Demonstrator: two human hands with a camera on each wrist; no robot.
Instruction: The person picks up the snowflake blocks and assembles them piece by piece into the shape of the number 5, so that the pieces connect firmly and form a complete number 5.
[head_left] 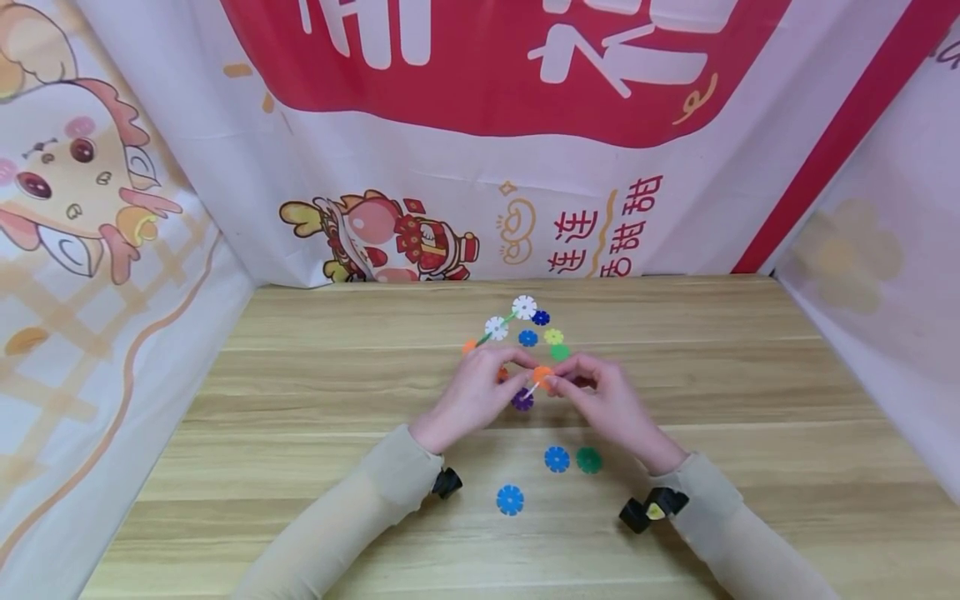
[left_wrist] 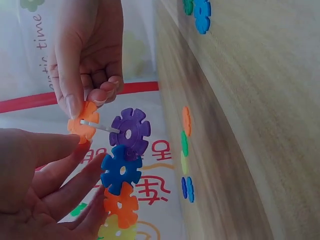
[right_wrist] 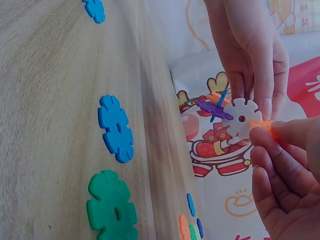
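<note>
Notched plastic snowflake discs are joined in a chain between the two hands. The left hand (head_left: 480, 387) holds the chain, its thumb at an orange disc (left_wrist: 82, 122) and its fingers beside a blue disc (left_wrist: 121, 170). From the other side, the right hand (head_left: 611, 408) pinches that orange disc between thumb and fingers. A white disc (right_wrist: 242, 119) is slotted between the orange disc and a purple disc (left_wrist: 130, 132). Below the blue one come another orange disc (left_wrist: 121, 205) and a yellow disc (left_wrist: 117, 227). White discs (head_left: 496, 327) show beyond the left hand, linked by green ones.
Nearer the front of the wooden table (head_left: 300, 425) lie a blue disc (head_left: 557, 459), a green disc (head_left: 588, 460) and another blue disc (head_left: 510, 500). Beyond the hands lie more loose discs, among them a yellow disc (head_left: 554, 336). A printed cloth (head_left: 420, 150) hangs behind.
</note>
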